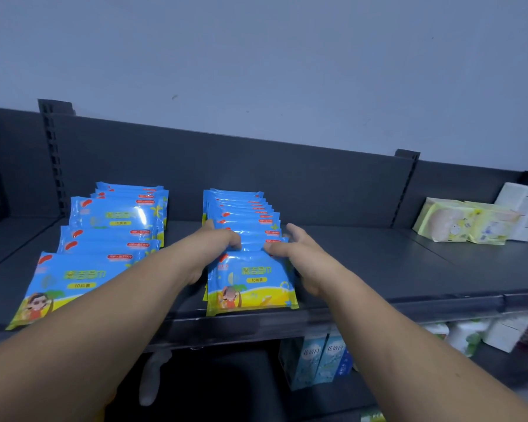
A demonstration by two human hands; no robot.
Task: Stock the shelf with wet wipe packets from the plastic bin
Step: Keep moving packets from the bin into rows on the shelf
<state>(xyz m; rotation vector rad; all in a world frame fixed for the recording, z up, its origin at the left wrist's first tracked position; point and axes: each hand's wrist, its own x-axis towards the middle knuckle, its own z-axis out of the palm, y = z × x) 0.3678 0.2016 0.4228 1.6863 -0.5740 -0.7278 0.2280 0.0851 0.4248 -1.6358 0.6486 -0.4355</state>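
Observation:
Two rows of blue and yellow wet wipe packets stand leaning on the dark grey shelf. The left row runs from the shelf's front edge toward the back panel. The middle row has a front packet near the shelf's lip. My left hand grips that front packet's top left corner, fingers curled over its top edge. My right hand pinches its top right corner with the thumb in front. The plastic bin is out of view.
Pale yellow tissue packs and a white box sit at the shelf's right end. On the lower shelf stand blue cartons and white packs. A slotted upright rises at the back left.

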